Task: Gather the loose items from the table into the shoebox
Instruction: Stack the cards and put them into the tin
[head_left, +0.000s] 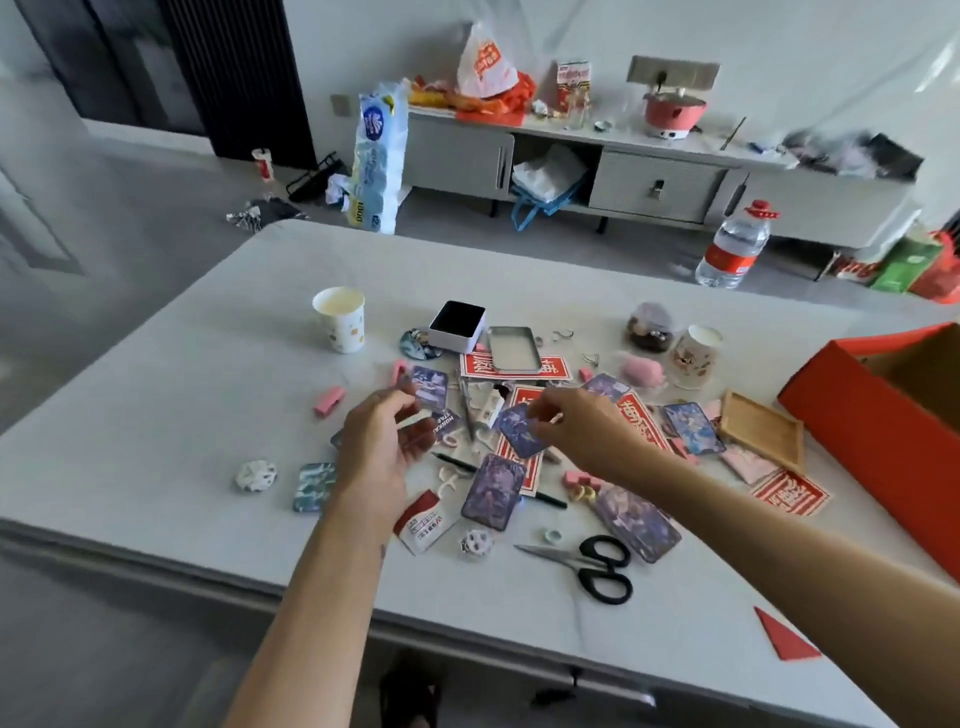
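The open red shoebox (872, 441) stands at the table's right edge. Loose items lie scattered mid-table: purple picture cards (493, 491), red printed slips (789, 493), pink erasers (328, 401), a pen (457, 462) and black scissors (602, 566). My left hand (382, 447) is raised over the pile, fingers curled, pinching the lower edge of a purple card (431, 388). My right hand (582, 426) pinches another blue-purple card (519, 434) just above the pile. The two hands are close together, well left of the box.
A paper cup (340, 319), a small white box (457, 325), a metal tin (511, 349), a jar (649, 327), a printed cup (696, 356) and a wooden tray (763, 431) stand further back. A water bottle (732, 249) and a low cabinet (654, 182) are beyond the table.
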